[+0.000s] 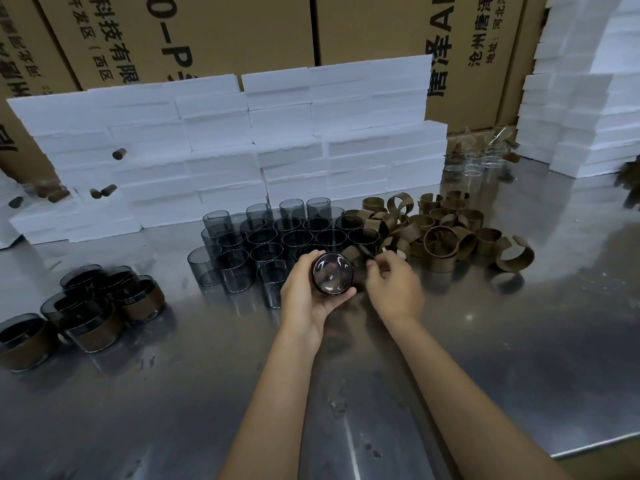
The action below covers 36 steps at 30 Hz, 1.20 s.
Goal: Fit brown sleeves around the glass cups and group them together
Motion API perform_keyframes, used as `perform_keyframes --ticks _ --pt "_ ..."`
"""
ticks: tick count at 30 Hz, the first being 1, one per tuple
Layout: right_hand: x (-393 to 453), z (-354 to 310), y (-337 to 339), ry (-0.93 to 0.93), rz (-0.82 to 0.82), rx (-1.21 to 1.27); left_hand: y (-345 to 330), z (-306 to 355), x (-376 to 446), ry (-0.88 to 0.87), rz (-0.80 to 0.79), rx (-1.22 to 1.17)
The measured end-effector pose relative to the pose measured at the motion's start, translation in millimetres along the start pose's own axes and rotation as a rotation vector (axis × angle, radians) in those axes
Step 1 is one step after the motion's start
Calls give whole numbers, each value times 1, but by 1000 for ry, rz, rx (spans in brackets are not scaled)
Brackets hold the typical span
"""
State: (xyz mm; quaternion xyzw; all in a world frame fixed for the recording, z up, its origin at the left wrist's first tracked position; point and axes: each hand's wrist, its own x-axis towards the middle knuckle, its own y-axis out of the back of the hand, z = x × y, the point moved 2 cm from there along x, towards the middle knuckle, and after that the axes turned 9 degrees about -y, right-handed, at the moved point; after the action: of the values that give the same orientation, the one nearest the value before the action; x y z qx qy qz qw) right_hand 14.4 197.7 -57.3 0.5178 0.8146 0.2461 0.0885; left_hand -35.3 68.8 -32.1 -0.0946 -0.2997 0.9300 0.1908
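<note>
My left hand [306, 296] grips a smoky glass cup [333, 274] on its side, its base turned toward me, just above the metal table. My right hand [393, 284] pinches a brown sleeve [360, 256] against the cup's right side. Behind my hands stands a block of several bare glass cups [277, 233]. To their right lies a loose heap of brown sleeves [440, 226]. At the left, several cups with brown sleeves on them [90, 306] stand grouped together.
The steel table [346, 393] runs to a front edge at lower right. White foam blocks [242, 143] are stacked along the back, with cardboard cartons [207, 29] behind. More foam stacks [581, 116] stand at the right, with clear glasses [478, 161] beside them.
</note>
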Motion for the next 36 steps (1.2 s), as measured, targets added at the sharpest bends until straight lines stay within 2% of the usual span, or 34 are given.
perform_keyframes --ticks 4,7,10,14,19,23,26,29,32,36 --pt "-12 6 21 -62 135 348 1 -3 1 10 -15 43" --pt "-36 3 29 62 164 468 -1 -6 2 -10 -55 92" --pt "-56 1 30 220 156 437 -5 -7 1 -1 -111 105" --pt "-61 -1 32 322 185 309 -8 -10 -4 9 -217 188" --pt "-63 -2 35 301 184 300 -10 -12 -8 -62 -339 248" --pt "-63 -2 39 269 161 343 -11 -13 -9 -84 -347 284" --pt "-63 -4 39 190 61 511 -11 -12 -9 -77 -330 277" --pt "-57 -3 31 25 -162 645 -10 -12 -10 -74 -348 245" --pt "-47 -4 17 -148 -424 616 -10 -12 -8 -84 -367 228" --pt "-38 -11 13 -135 -494 560 -8 -11 -3 -90 -324 183"
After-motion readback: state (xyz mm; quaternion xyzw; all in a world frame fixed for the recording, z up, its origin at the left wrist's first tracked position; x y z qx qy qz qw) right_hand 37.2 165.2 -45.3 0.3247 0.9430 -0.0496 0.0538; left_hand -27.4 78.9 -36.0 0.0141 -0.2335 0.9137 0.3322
